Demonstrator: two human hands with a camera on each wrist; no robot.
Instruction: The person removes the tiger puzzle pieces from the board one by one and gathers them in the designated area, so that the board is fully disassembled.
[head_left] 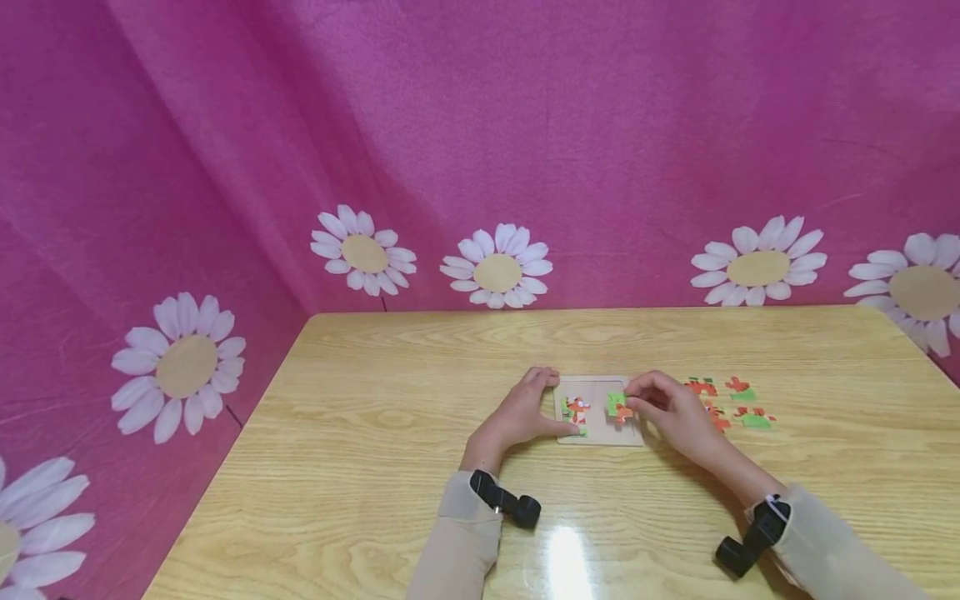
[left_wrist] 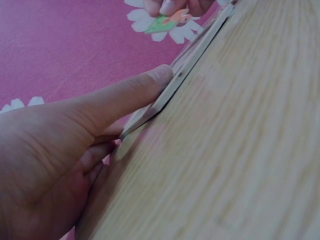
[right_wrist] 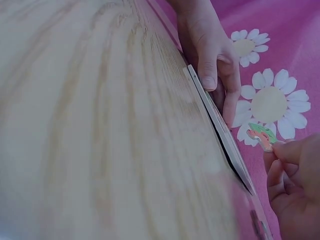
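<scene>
A shallow puzzle board (head_left: 600,439) lies flat on the table. My left hand (head_left: 517,414) holds its left side, the thumb on the near part and the fingers at the far left corner. Inside the board, at the left, sits a puzzle piece (head_left: 577,408) with an orange animal picture, partly covered by the thumb. Over the board's right part, my right hand (head_left: 678,419) pinches a green and orange puzzle piece (head_left: 618,407) between thumb and fingers. The left wrist view shows this pinched piece (left_wrist: 167,21) raised above the board; its underside is hidden.
Several loose puzzle pieces (head_left: 752,418) in orange and green lie on the table right of the board, some partly behind the right hand. The wooden table (head_left: 360,467) ends at a pink curtain (head_left: 600,167) with white flowers. Each wrist wears a black camera (head_left: 525,511).
</scene>
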